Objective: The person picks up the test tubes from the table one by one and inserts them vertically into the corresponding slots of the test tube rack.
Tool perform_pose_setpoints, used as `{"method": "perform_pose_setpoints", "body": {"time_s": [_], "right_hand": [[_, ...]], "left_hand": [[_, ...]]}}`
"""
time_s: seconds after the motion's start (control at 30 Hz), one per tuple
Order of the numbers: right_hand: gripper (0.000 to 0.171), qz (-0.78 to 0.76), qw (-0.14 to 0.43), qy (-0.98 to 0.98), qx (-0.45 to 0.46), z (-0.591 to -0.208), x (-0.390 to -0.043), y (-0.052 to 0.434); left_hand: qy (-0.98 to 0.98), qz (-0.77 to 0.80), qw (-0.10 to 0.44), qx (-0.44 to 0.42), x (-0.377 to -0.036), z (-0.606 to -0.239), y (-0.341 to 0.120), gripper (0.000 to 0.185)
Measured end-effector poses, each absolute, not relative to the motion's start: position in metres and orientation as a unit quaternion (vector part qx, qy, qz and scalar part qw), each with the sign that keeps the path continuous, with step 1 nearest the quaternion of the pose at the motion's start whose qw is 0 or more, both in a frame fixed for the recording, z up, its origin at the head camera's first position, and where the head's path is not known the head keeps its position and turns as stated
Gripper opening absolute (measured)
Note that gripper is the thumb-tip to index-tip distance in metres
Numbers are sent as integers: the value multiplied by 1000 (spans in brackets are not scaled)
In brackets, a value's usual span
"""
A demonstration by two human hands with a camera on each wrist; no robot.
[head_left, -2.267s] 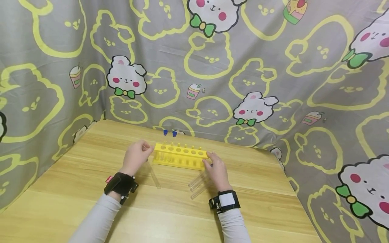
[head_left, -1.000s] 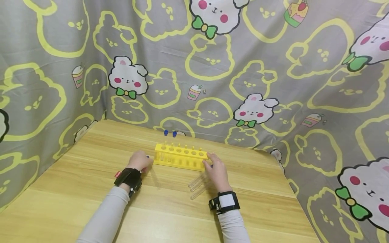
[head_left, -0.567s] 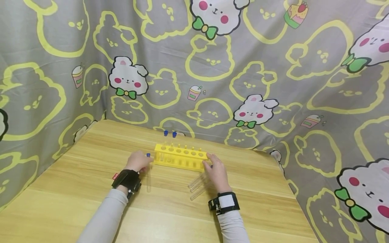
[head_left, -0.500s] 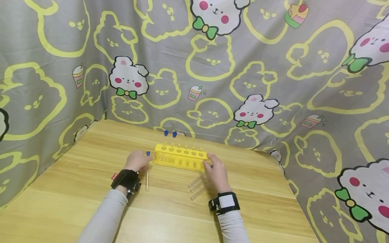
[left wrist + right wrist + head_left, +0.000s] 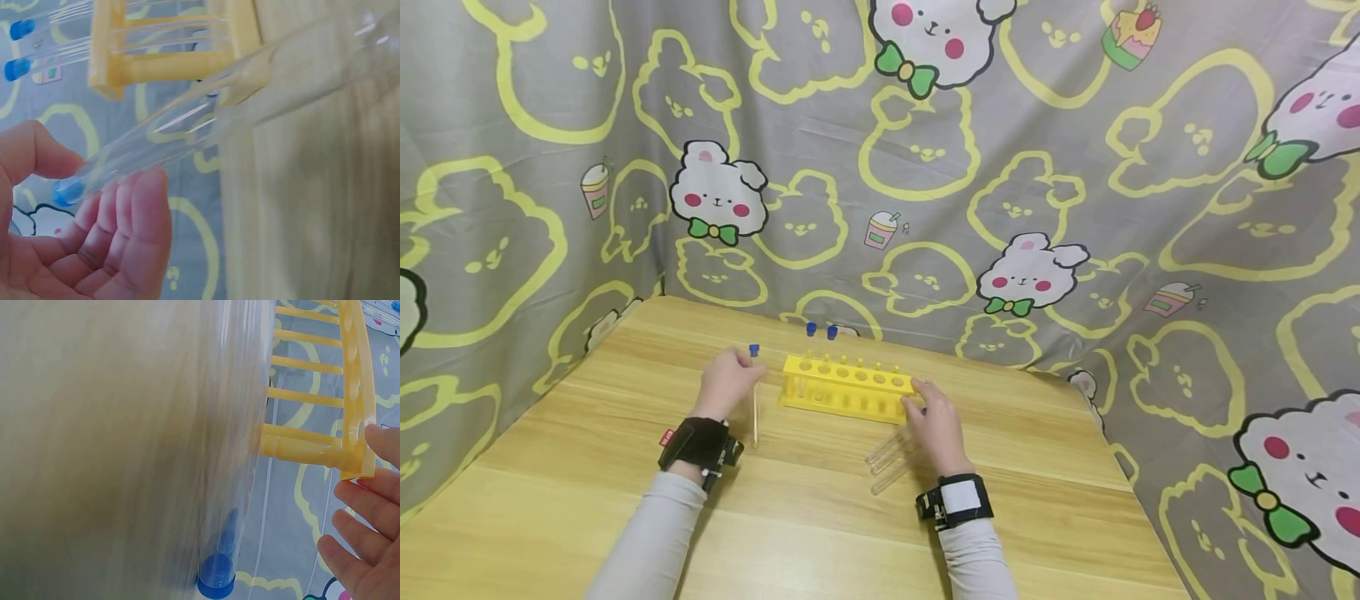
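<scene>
My left hand [image 5: 726, 383] pinches a clear test tube [image 5: 756, 421] near its blue cap [image 5: 754, 350]. The tube hangs nearly upright, left of the yellow test tube rack [image 5: 850, 403]. In the left wrist view, thumb and fingertips meet the tube [image 5: 187, 125] just below the cap [image 5: 67, 192]. My right hand [image 5: 940, 427] grips the rack's right end; the right wrist view has the thumb on one side of the rack corner [image 5: 356, 464] and the index finger on the other. Two capped tubes [image 5: 69, 53] stand in the rack's leftmost holes.
Loose capped test tubes [image 5: 887, 462] lie on the wooden table [image 5: 820, 517] beside and partly under my right hand. Behind the table and along its sides hangs a grey patterned curtain [image 5: 820, 250].
The tube in my left hand was slanted low over the table. It has swung upright, then risen and shifted left with the hand. My right hand has stayed on the rack.
</scene>
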State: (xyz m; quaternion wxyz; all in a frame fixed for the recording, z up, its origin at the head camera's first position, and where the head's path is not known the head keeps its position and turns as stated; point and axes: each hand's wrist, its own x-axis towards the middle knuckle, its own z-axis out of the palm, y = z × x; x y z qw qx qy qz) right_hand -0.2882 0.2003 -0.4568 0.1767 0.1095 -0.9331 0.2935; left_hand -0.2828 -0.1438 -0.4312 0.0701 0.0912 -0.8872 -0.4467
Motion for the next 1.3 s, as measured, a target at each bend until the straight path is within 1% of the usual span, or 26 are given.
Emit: {"method": "perform_pose_setpoints", "body": {"time_s": [0.23,0.37,0.5,0.7,0.87,1.1,1.3], "right_hand": [[45,293,176,-933,110,-456,-288,201],[45,295,178,-932,112,-457,-289,201],[45,294,179,-932,112,-457,-289,201],[44,296,182,-930,117,-457,-288,201],[45,296,183,-930,117,-457,-288,201],[44,297,177,-931,117,-458,-288,201],[45,296,185,-929,121,-457,-287,201]], "left_hand": [[-862,-479,147,83,-277,-413,-141,28],[-850,-479,207,67,-274,-399,-135,26],[-842,-480,244,42,-271,-383,-127,24],[-832,-491,258,-1,-265,-357,-105,25],[-819,-511,259,-31,-265,-344,-81,23],[-805,-515,287,-64,-274,-345,-53,21],[-806,-497,310,-82,-281,-353,-35,17]]}}
